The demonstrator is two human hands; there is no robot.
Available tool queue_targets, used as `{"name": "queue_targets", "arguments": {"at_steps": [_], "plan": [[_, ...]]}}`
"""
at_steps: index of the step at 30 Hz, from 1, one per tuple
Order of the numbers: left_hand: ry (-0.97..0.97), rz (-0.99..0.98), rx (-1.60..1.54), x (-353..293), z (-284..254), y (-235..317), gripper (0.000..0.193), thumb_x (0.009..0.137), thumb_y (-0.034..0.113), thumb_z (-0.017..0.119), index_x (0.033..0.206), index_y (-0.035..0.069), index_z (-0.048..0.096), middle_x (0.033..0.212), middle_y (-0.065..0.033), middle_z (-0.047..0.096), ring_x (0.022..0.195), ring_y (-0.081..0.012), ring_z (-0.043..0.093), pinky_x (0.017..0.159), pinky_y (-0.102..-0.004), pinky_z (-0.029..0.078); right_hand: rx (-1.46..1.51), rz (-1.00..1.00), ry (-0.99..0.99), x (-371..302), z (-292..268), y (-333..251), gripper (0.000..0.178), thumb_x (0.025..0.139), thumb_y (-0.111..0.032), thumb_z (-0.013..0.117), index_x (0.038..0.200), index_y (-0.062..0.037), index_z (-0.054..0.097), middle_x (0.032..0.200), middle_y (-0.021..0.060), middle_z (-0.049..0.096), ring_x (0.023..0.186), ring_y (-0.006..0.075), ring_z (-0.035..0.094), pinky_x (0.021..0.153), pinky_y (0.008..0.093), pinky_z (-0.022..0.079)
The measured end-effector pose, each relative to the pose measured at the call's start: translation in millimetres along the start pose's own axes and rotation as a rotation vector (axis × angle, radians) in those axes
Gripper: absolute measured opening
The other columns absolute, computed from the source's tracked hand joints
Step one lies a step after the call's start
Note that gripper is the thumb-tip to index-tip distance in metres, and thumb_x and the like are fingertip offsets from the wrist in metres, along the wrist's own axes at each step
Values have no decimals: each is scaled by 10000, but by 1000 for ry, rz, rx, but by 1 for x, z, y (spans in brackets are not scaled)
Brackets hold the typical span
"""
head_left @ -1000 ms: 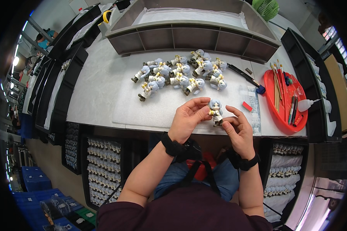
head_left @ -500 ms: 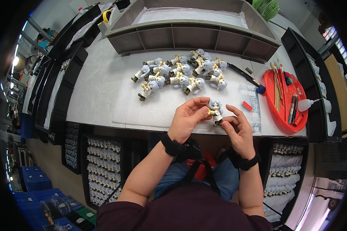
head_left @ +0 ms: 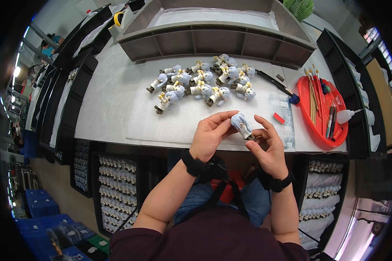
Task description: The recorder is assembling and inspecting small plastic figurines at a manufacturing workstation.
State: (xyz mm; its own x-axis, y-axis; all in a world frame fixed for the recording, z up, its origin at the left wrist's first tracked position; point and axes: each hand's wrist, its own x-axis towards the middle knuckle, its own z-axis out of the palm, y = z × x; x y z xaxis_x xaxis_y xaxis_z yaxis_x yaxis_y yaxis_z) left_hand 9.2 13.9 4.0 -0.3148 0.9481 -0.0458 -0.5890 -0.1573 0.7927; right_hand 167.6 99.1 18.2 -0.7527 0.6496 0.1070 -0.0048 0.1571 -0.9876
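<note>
Head view shows a small figurine [head_left: 241, 125] with pale blue hair held above the near edge of the table [head_left: 113, 104], between both hands. The left hand [head_left: 210, 135] pinches its head end with closed fingers, while the right hand [head_left: 268, 147] grips the lower body, fingers curled around it; held this way, the piece sits tilted up towards the face, probably for close inspection or fitting. Beyond it, near the middle of the table, lies a cluster of similar figurines [head_left: 200, 82]. A red tray [head_left: 307, 114] with brushes sits at the right edge, and a grey shelf unit [head_left: 213, 37] lines the far edge. Compared with a second ago, the hands have barely shifted; the figurine stays in the same two-handed grip.
</note>
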Motion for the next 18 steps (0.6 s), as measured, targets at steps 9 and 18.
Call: {"name": "queue_targets", "arguments": {"at_steps": [9,18], "plan": [[-25,3,127,2,1,-2,352,865,53,516,1199,-40,455,1160,-122,517,1040,-184,513,896,-325,428,53,10,99,1,0,6,570,665,-63,751,1168,-23,486,813,-8,514,683,45,477,609,162,406],[-7,8,112,-2,3,-1,357,852,31,529,1193,-43,457,1157,-126,519,1024,-165,518,878,-306,430,56,23,85,-1,0,3,591,655,-71,761,1173,-20,481,810,-9,520,703,47,488,614,167,413]]}}
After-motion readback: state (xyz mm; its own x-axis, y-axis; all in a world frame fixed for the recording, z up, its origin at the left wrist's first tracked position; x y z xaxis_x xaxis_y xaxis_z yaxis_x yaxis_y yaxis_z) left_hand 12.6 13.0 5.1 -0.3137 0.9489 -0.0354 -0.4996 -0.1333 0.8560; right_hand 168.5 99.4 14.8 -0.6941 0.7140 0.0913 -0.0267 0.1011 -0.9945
